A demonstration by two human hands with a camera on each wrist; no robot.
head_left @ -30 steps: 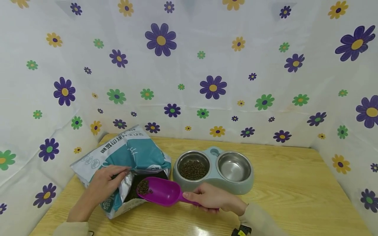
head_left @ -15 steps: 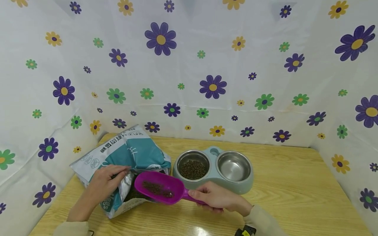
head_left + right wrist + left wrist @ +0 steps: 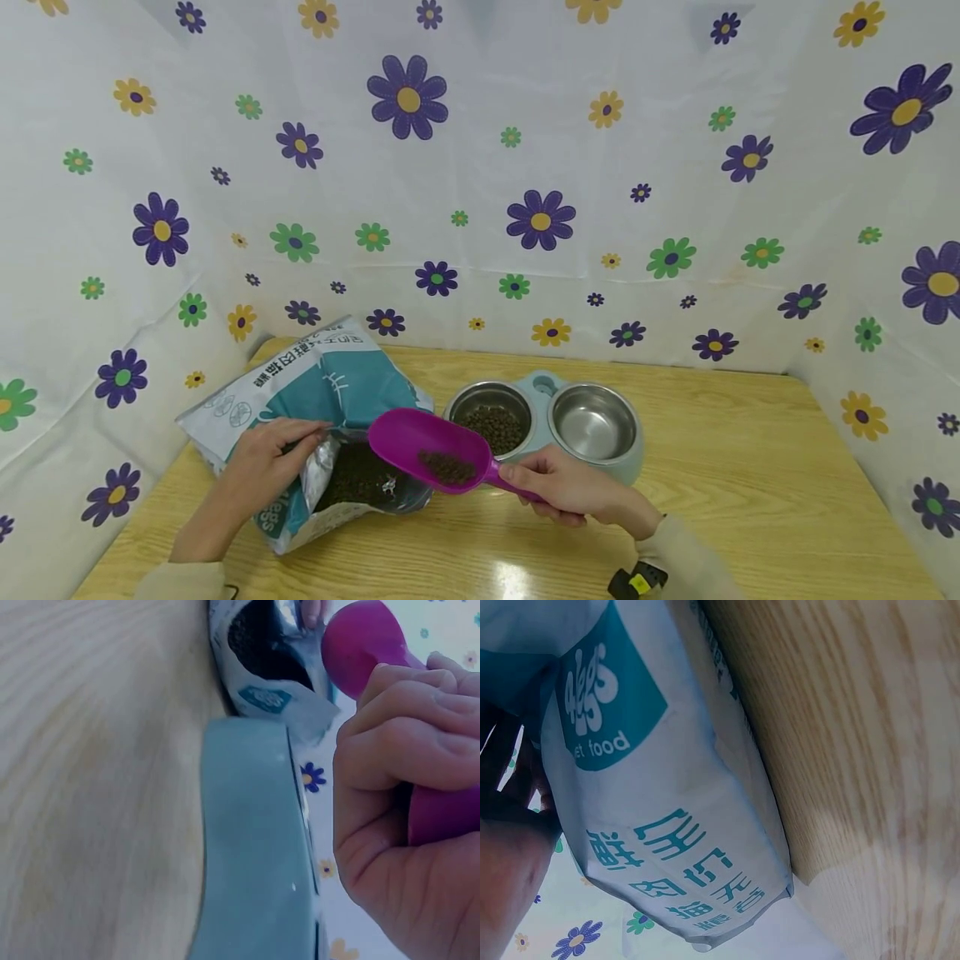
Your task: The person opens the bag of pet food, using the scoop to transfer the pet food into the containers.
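Lower centre: smooth purple scoop (image 3: 408, 437) gripped at its handle by curled right hand (image 3: 570, 483), angled up-left from the grip; brown kibble (image 3: 450, 468) gathered near handle. Lower left: crinkled, silver-lined bag (image 3: 367, 379) pinched at mouth by left hand (image 3: 262, 462). Right of centre: round steel bowls (image 3: 596, 421) set in pale blue stand (image 3: 247, 847).

The left arm (image 3: 216, 527) reaches up from the bottom of the head view, and the left hand (image 3: 264, 462) makes a pinch. The right arm (image 3: 690, 567) slants in from the lower right. The right hand (image 3: 562, 487) grips, its fingers (image 3: 405, 750) curled round.
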